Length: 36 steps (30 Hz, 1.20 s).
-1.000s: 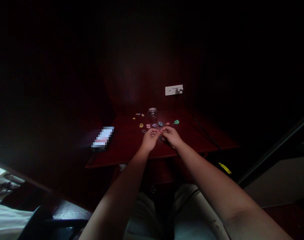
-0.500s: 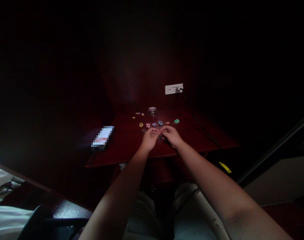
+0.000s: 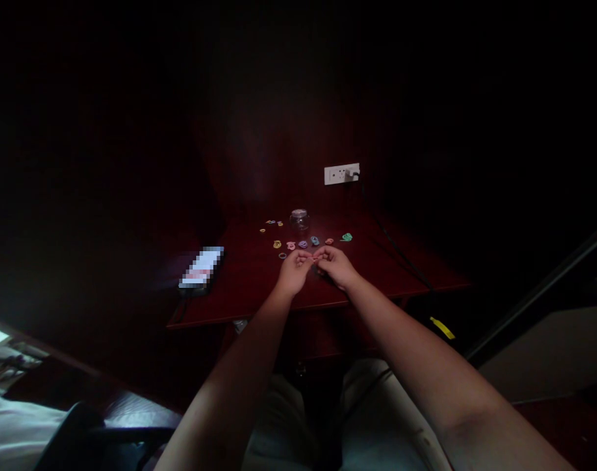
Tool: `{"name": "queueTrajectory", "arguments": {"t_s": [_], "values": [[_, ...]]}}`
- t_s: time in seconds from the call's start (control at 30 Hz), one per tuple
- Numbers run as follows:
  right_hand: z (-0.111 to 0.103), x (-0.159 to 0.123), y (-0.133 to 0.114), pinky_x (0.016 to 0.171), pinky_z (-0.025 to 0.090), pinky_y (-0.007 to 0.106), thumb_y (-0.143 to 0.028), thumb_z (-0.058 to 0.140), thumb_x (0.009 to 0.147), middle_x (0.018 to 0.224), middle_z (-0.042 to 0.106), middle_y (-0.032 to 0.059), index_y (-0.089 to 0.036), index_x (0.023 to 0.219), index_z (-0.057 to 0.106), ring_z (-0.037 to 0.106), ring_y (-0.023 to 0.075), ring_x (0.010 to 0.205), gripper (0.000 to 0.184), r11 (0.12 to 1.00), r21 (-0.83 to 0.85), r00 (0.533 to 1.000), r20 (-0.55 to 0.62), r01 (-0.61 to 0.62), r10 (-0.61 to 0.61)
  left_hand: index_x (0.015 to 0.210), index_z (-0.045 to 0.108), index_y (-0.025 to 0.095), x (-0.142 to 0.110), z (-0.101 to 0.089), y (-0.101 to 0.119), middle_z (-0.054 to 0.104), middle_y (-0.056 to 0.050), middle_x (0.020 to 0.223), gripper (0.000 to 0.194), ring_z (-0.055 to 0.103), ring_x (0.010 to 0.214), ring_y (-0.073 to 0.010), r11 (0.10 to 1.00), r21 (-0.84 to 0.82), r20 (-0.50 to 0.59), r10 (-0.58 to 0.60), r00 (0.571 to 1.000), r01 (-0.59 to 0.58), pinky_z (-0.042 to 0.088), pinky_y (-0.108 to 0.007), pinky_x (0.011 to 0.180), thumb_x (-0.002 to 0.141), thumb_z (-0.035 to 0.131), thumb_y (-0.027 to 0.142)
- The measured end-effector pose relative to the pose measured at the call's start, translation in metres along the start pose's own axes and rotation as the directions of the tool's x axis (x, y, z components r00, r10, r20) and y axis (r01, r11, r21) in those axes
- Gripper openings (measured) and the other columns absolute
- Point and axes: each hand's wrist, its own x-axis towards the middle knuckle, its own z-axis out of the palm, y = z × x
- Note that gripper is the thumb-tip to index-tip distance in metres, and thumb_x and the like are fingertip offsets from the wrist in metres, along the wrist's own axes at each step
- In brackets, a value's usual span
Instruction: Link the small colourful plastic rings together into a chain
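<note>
My left hand (image 3: 295, 271) and my right hand (image 3: 334, 267) meet fingertip to fingertip above the dark red desk, both pinched. Whatever sits between the fingertips is too small to make out. Just beyond them runs a row of small hair-tie piles: yellow (image 3: 277, 244), pink (image 3: 291, 246), purple (image 3: 303, 244), blue (image 3: 314, 241), a coral one (image 3: 329, 242) and green (image 3: 346, 237). A single dark ring (image 3: 283, 256) lies by my left fingers. Behind the row stands a clear lidded jar (image 3: 299, 220).
Several loose coloured bands (image 3: 273, 223) lie back left of the jar. A phone (image 3: 201, 267) with a blurred screen rests at the desk's left. A wall socket (image 3: 342, 174) has a plug in it, and a black cable (image 3: 399, 247) crosses the desk's right side.
Both hands stay pinched together in nearly the same spot, with only slight finger motion. The view has tilted very slightly; the piles and jar keep their places.
</note>
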Motion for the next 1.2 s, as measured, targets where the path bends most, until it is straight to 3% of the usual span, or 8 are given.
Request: {"name": "queueTrajectory", "arguments": {"t_s": [1.2], "values": [[-0.003, 0.0011, 0.0039, 0.041, 0.032, 0.019, -0.037, 0.068, 0.06, 0.054, 0.056, -0.0028, -0.013, 0.073, 0.059, 0.044, 0.0055, 0.042, 0.028, 0.998, -0.068, 1.0, -0.005, -0.009, 0.009, 0.075, 0.056, 0.014, -0.0024, -0.001, 0.0087, 0.059, 0.0, 0.061, 0.007, 0.052, 0.056, -0.0092, 1.0, 0.001, -0.045, -0.014, 0.999, 0.015, 0.042, -0.022, 0.059, 0.07, 0.059, 0.018]]}}
